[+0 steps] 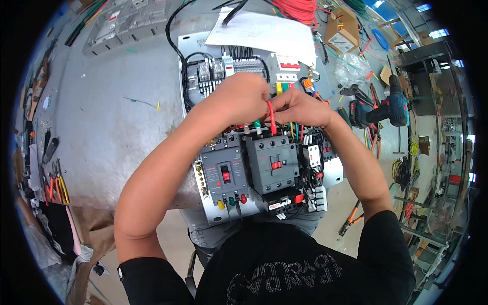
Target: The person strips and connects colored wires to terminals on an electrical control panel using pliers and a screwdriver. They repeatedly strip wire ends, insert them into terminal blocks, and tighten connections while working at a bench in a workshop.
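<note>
Where the metal panel (333, 173) juts slightly past the near edge of the grey surface (117, 137), its dark breaker (213, 175) and contactor (264, 170) sit side by side. Just beyond the contactor, the left hand (244, 96) and right hand (305, 108) meet at a red wire (273, 124) rising from its far side. Both hands' fingers are nearly closed there; overlapping tips hide which grip the wire, so I cannot tell. Toward the left edge spreads broad room with small scraps (158, 107); toward the right edge, a cordless drill (394, 109) narrows it.
</note>
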`<state>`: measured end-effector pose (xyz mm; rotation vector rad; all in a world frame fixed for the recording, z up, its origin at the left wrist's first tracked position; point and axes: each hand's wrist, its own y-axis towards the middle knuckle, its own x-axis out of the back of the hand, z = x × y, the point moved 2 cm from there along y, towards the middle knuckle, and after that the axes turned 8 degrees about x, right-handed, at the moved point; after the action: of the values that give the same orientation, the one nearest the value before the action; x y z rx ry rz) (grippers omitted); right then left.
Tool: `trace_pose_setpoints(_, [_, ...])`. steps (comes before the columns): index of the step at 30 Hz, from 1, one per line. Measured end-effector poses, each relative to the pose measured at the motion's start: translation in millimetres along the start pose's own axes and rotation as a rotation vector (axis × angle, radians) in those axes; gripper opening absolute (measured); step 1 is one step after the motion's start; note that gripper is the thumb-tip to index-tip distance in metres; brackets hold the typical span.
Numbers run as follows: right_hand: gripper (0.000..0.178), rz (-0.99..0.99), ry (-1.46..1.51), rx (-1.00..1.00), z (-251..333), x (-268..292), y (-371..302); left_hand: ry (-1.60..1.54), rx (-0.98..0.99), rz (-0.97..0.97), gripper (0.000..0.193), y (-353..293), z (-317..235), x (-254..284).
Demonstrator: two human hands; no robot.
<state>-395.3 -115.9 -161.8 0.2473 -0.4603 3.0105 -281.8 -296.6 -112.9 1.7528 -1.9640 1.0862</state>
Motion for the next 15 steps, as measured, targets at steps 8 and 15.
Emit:
trace_pose_setpoints(8, [0.026,-0.201,-0.015,0.054,38.7,-1.4,-21.0,-0.369,0.044,0.239,0.020,3.1,27.8,14.5])
trace_pose_setpoints(15, [0.035,-0.159,-0.525,0.145,61.6,-21.9,-19.1,-0.355,0.088,0.326,0.024,9.8,27.3,14.8])
